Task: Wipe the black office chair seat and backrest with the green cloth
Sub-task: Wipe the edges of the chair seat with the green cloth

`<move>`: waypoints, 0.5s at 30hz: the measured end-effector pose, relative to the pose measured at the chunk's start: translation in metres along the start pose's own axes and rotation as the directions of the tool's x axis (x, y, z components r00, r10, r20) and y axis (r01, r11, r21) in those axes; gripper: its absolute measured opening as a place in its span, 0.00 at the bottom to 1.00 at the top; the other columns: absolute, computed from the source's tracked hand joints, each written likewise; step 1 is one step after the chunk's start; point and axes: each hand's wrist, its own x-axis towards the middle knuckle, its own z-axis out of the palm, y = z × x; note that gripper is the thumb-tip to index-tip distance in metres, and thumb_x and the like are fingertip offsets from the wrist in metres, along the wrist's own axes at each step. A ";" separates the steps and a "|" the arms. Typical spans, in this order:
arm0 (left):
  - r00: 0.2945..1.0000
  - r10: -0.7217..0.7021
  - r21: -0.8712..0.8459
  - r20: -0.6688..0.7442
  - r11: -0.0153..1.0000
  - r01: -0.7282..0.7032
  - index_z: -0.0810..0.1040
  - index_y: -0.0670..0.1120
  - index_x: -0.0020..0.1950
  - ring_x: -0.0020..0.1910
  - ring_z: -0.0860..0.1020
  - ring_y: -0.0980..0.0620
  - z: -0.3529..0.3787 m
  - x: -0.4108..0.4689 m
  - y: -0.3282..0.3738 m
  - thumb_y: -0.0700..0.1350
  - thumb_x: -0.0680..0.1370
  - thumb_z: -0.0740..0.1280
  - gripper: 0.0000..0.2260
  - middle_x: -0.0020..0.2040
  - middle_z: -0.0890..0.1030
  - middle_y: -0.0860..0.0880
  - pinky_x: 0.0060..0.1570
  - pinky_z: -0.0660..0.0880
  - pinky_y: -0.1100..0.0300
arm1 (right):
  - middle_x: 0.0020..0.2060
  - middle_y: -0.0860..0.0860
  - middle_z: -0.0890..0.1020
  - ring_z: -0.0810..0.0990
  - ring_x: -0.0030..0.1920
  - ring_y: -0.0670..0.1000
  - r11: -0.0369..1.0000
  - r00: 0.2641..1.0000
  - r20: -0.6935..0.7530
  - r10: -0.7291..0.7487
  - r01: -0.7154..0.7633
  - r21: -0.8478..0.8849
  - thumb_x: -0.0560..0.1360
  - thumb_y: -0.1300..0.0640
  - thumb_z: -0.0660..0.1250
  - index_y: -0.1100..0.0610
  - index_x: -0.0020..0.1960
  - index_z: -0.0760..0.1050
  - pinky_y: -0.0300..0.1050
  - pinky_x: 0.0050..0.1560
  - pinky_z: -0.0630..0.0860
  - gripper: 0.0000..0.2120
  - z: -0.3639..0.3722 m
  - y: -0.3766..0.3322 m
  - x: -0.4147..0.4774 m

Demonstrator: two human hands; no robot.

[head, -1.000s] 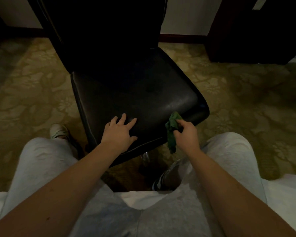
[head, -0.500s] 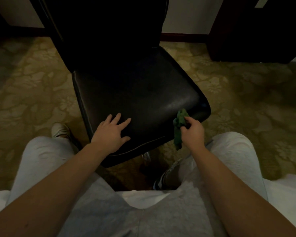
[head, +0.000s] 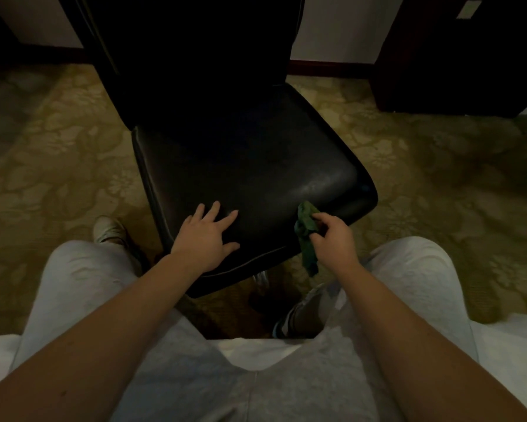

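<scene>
Since half a second ago, the right hand and the green cloth have shifted a little leftward along the front edge of the black office chair seat, away from its front right corner. The left hand has edged slightly rightward.

The right hand's fingers are curled, pinching the bunched cloth against the thumb. The top of the cloth touches the seat's front edge near the front right corner, and its tail hangs below that edge. The left hand lies flat on the seat near the front edge, left of centre, with fingers straight and spread, holding nothing. The backrest rises at the seat's rear edge, too dark for its surface to be made out. Grey-trousered knees flank the seat's front corner over patterned carpet.
</scene>
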 end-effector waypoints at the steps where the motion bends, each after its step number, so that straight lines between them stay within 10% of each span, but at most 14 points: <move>1: 1.000 -0.002 -0.001 -0.001 1.000 0.002 0.44 0.60 0.81 0.80 0.49 0.39 0.000 -0.001 0.001 0.66 0.80 0.58 0.34 0.82 0.46 0.47 0.78 0.52 0.44 | 0.59 0.54 0.76 0.76 0.55 0.51 1.000 0.999 -0.042 0.012 -0.012 0.002 0.76 0.63 0.67 0.56 0.69 0.72 0.43 0.59 0.72 0.22 -0.001 0.002 0.001; 15: 0.999 -0.018 -0.033 -0.033 0.999 0.017 0.45 0.59 0.81 0.80 0.49 0.38 0.006 0.001 0.023 0.65 0.80 0.57 0.34 0.82 0.46 0.45 0.77 0.53 0.43 | 0.58 0.53 0.76 0.76 0.58 0.53 0.996 0.995 0.101 -0.011 0.019 -0.083 0.75 0.63 0.68 0.55 0.68 0.72 0.46 0.61 0.72 0.22 0.005 0.001 -0.008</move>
